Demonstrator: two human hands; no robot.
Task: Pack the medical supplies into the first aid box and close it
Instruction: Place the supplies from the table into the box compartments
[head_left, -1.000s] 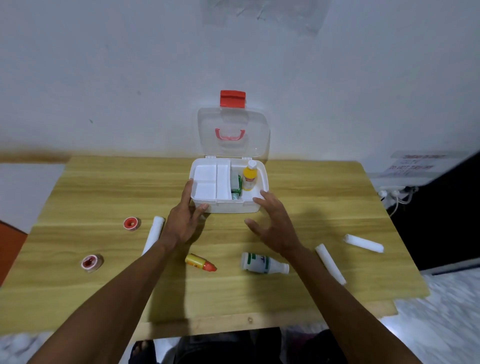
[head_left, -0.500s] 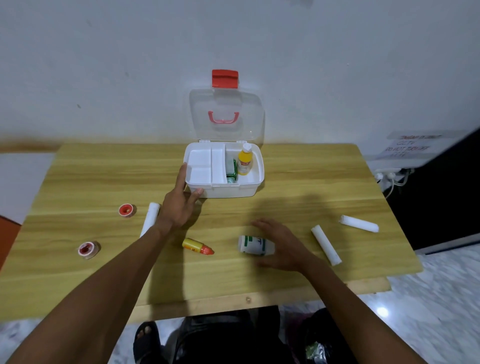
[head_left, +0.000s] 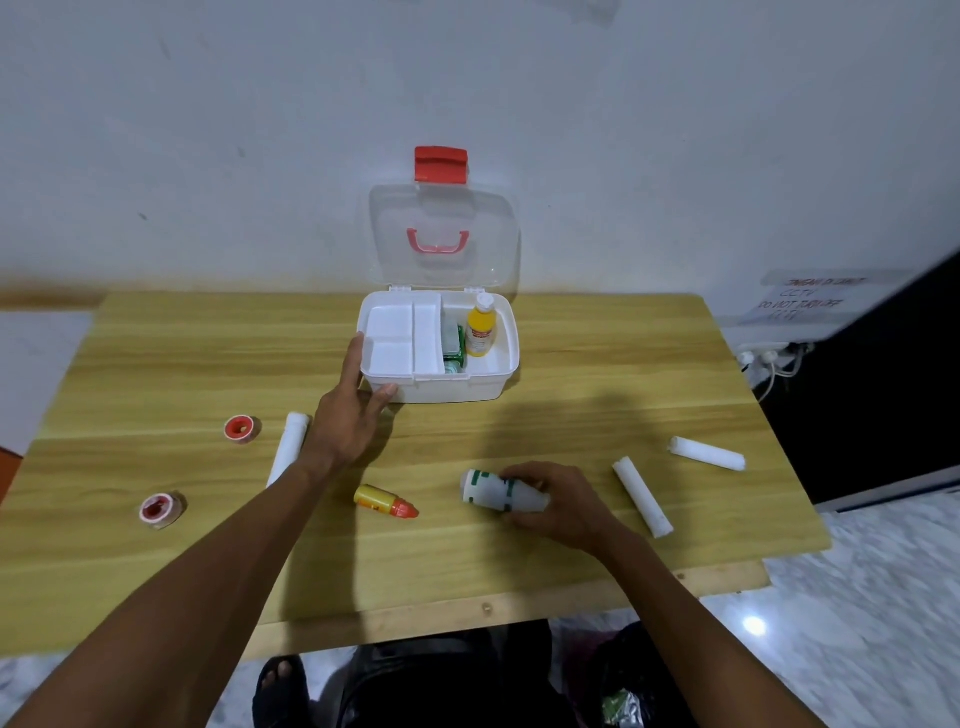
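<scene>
The white first aid box (head_left: 457, 388) stands at the table's far middle, its clear lid (head_left: 444, 236) with a red latch upright against the wall. Inside stand a yellow bottle (head_left: 480, 328) and a green packet (head_left: 453, 346); the white tray at the left is bare. My left hand (head_left: 350, 415) rests against the box's front left corner, fingers apart. My right hand (head_left: 558, 501) is closed on a white bottle with green print (head_left: 493, 491), lying on its side on the table. A small yellow tube with a red cap (head_left: 385, 501) lies between my arms.
Three white gauze rolls lie on the wooden table (head_left: 156, 364): one (head_left: 288, 447) by my left wrist, two (head_left: 642, 496) (head_left: 707, 453) at the right. Two red-cored tape rolls (head_left: 241, 429) (head_left: 161, 510) sit at the left. Wall sockets and cables (head_left: 769, 364) are beyond the right edge.
My right hand drew back from the box to the white bottle and closed on it. The left hand stayed at the box's corner.
</scene>
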